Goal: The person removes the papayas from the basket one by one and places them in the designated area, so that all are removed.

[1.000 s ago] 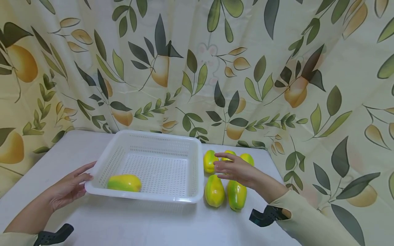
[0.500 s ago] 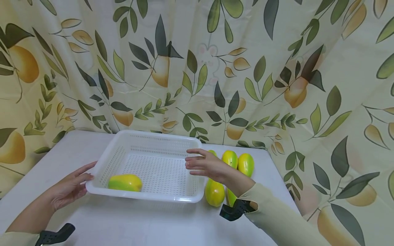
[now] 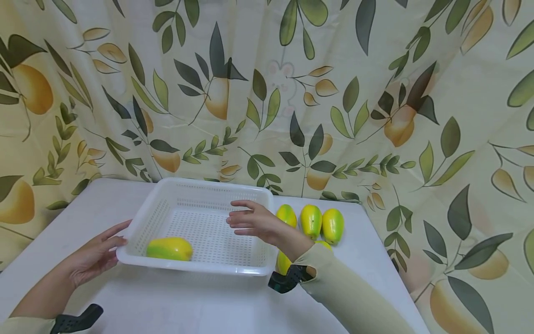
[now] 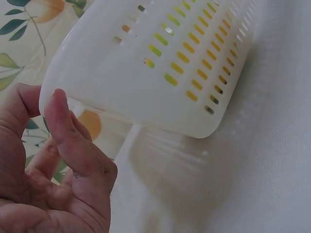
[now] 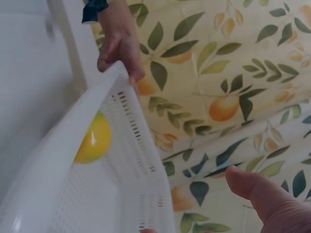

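A white perforated plastic basket [image 3: 200, 267] stands on the table, with one yellow-green papaya [image 3: 170, 249] lying in its front left part. At the basket's left corner my left hand [image 3: 93, 257] pinches the rim; the left wrist view shows thumb and finger [image 4: 60, 109] on either side of it. My right hand [image 3: 263, 225] hovers over the basket's right half, fingers extended and apart, holding nothing. In the right wrist view the papaya [image 5: 95, 141] is partly hidden behind the basket wall [image 5: 53, 155].
Several more papayas [image 3: 310, 221] lie on the white-covered table [image 3: 187, 306] to the right of the basket. My right forearm hides part of the front ones. A curtain [image 3: 250, 116] printed with leaves and fruit hangs behind the table.
My right hand has moved left from above the loose papayas to over the basket, carrying nothing. The left hand keeps its hold on the rim, and the papaya inside has stayed put.
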A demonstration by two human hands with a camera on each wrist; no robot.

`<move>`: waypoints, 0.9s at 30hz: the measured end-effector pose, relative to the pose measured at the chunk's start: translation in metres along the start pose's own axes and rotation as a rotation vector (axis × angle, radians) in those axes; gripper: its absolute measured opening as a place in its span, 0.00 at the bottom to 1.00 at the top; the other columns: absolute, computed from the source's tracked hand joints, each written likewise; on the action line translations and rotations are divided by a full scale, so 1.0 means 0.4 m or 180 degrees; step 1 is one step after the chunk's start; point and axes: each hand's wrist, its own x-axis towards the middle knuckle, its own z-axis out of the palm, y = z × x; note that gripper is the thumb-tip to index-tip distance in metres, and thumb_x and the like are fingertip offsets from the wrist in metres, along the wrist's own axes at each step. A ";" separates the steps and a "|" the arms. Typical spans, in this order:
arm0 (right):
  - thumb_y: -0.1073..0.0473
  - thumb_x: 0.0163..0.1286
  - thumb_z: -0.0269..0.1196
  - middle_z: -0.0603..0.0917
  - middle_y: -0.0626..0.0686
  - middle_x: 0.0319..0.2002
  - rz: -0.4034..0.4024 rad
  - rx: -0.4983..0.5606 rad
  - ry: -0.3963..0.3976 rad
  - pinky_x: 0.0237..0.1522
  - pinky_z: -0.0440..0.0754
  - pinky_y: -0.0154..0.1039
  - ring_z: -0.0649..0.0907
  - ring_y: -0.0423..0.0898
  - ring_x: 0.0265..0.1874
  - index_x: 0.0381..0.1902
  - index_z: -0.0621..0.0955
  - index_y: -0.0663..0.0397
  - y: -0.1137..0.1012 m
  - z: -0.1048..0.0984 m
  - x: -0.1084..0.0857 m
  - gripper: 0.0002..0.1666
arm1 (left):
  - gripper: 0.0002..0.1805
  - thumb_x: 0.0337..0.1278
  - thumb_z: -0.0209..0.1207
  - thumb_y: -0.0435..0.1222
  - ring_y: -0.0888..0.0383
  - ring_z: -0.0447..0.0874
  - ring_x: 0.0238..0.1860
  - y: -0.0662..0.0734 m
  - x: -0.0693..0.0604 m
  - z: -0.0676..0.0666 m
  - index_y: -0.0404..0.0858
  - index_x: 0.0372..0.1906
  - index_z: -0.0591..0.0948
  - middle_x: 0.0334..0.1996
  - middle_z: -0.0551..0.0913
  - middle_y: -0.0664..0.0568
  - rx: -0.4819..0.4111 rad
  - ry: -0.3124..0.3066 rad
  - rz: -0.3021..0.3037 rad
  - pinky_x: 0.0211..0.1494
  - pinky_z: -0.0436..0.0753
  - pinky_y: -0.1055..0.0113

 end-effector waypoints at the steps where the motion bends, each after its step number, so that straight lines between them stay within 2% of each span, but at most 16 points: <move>1: 0.60 0.72 0.59 0.76 0.65 0.63 -0.0001 0.0000 -0.0008 0.59 0.81 0.49 0.83 0.56 0.54 0.71 0.66 0.56 0.002 0.005 0.006 0.31 | 0.22 0.71 0.54 0.39 0.54 0.88 0.43 0.000 0.000 0.000 0.80 0.42 0.81 0.43 0.83 0.63 -0.0004 0.0005 0.0002 0.38 0.85 0.74; 6: 0.60 0.71 0.60 0.80 0.63 0.58 0.0023 0.0024 -0.0018 0.58 0.82 0.49 0.83 0.56 0.54 0.70 0.67 0.55 0.015 0.035 0.036 0.31 | 0.23 0.71 0.54 0.38 0.55 0.88 0.43 0.000 -0.002 0.002 0.78 0.43 0.81 0.43 0.83 0.63 -0.0042 -0.0030 0.0053 0.37 0.85 0.74; 13: 0.60 0.68 0.64 0.84 0.60 0.54 0.0102 0.0003 -0.0027 0.57 0.83 0.49 0.79 0.62 0.60 0.69 0.68 0.54 0.034 0.090 0.078 0.33 | 0.23 0.71 0.53 0.36 0.55 0.88 0.42 -0.003 -0.002 0.007 0.76 0.42 0.83 0.42 0.83 0.62 -0.0124 -0.0048 0.0068 0.37 0.86 0.73; 23: 0.59 0.65 0.67 0.87 0.55 0.49 0.0123 -0.0101 -0.0143 0.55 0.84 0.48 0.81 0.60 0.57 0.68 0.69 0.53 0.057 0.150 0.121 0.35 | 0.22 0.71 0.54 0.38 0.54 0.88 0.44 -0.003 -0.004 0.007 0.78 0.43 0.82 0.43 0.83 0.63 -0.0167 -0.0001 0.0039 0.39 0.85 0.74; 27: 0.59 0.63 0.68 0.87 0.53 0.47 0.0201 -0.0102 -0.0124 0.55 0.84 0.49 0.81 0.59 0.56 0.69 0.69 0.53 0.070 0.164 0.144 0.37 | 0.23 0.72 0.52 0.37 0.55 0.88 0.43 -0.007 -0.002 0.001 0.76 0.44 0.82 0.43 0.84 0.61 -0.0202 -0.0105 0.0097 0.39 0.86 0.73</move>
